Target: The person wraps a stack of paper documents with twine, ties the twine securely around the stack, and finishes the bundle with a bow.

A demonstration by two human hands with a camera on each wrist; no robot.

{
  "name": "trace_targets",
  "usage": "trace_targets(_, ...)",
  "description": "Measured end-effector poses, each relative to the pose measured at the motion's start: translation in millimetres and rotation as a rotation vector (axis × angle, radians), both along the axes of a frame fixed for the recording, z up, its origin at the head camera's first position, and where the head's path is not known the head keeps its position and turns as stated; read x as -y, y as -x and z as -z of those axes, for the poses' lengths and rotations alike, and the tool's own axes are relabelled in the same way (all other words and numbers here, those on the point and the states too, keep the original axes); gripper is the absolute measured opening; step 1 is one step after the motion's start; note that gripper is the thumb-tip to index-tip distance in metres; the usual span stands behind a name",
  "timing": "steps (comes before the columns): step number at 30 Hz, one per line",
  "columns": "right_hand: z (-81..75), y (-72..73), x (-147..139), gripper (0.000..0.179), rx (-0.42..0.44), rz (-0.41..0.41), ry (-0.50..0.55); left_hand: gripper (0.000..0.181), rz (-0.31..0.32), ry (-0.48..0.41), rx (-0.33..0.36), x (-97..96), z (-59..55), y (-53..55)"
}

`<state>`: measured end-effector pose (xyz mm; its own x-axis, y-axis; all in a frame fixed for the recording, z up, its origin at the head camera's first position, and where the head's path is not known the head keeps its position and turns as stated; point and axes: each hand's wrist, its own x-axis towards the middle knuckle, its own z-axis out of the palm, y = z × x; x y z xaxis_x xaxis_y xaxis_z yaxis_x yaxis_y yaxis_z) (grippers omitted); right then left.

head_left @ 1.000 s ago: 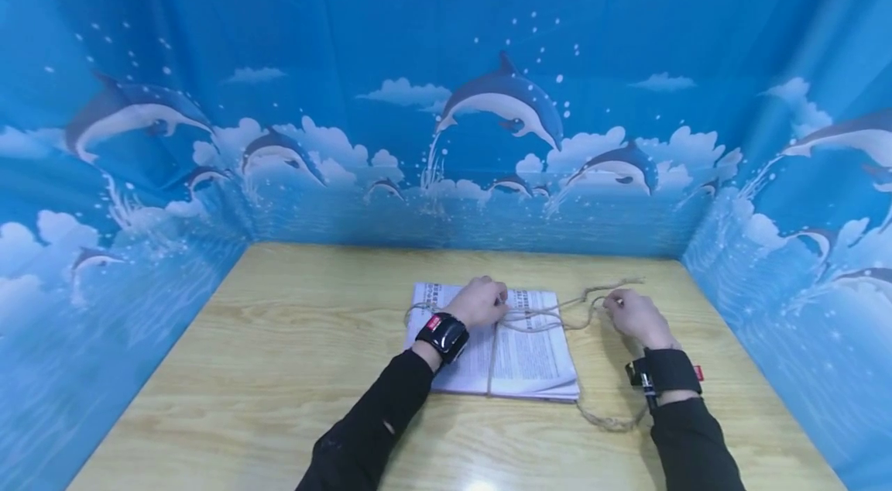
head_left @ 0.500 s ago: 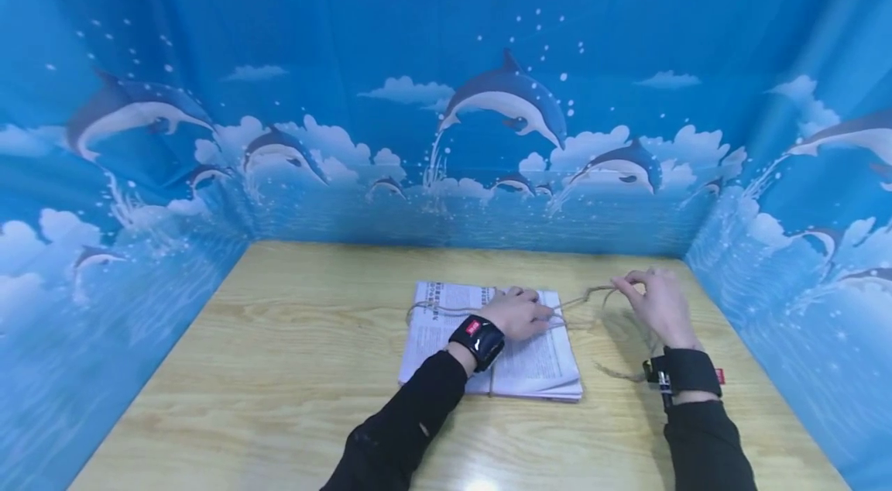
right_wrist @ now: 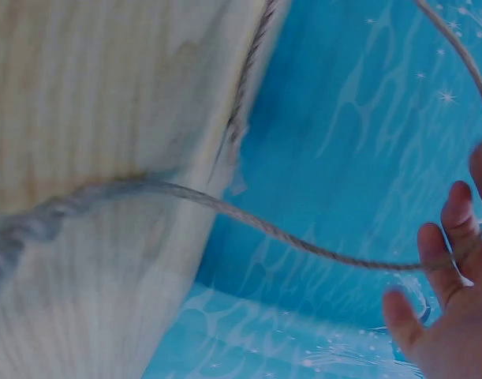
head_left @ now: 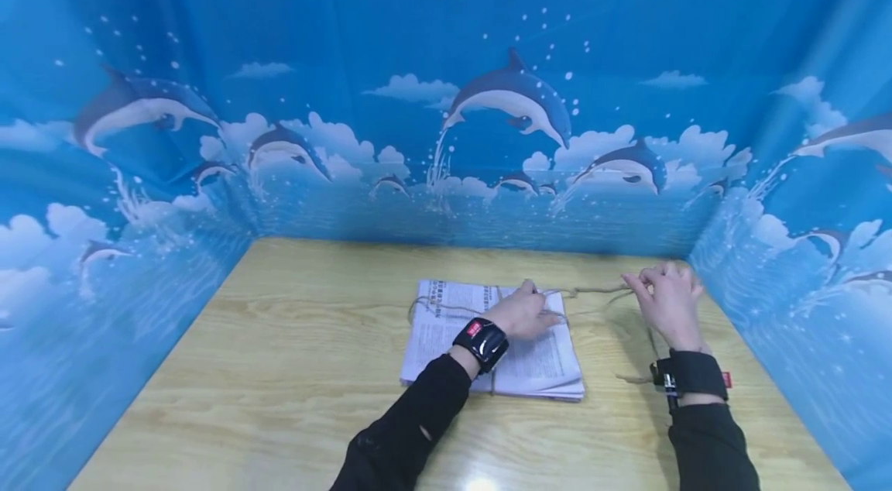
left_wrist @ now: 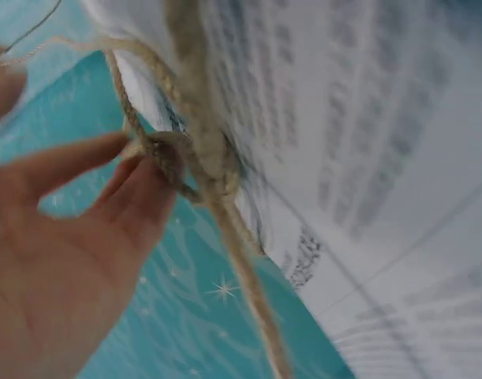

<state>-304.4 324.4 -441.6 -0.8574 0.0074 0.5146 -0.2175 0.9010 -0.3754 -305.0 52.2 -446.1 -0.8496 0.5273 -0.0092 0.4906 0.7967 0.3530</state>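
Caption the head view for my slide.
Left hand over a printed paper stack, right hand pinching twine out to the right.

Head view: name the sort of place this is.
Probably a makeshift filming booth rather than a furnished room: dolphin-print sheeting walls in the wood-grain table on three sides, and black devices are strapped to both wrists.
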Motion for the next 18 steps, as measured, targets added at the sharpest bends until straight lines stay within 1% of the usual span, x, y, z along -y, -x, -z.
trace_targets(2,0.5,2.3,0,0.044,0.004,0.015,0.036,0.026,-0.028,-0.074,-0.038,4.8,-2.5,3.7)
trace_targets(4,1.1,5.2,0,0.044,-0.002,0.025,0.067,0.017,-0.063,-0.091,-0.097,10.6,-4.3,6.8)
trace_targets(6,1.0,6.3,0,0.047,0.009,0.025,0.093,0.021,-0.091,-0.052,-0.171,16.4,-5.1,9.1)
trace_targets(8,0.1,5.2,0,0.05,0.018,0.028,0.111,0.023,-0.122,0.011,-0.25,21.5,-5.0,10.4)
trace_targets(11,-1.9,0.1,0,0.056,0.028,0.04,0.14,0.016,-0.169,0.078,-0.354,29.8,-2.9,9.1)
trace_targets(14,-3.4,-4.7,-2,0.057,0.026,0.053,0.163,0.013,-0.223,0.104,-0.435,41.3,-0.1,4.8)
trace_targets(18,-3.7,-5.6,-6,0.055,-0.002,0.06,0.155,0.015,-0.286,0.135,-0.508,58.9,3.5,-1.7)
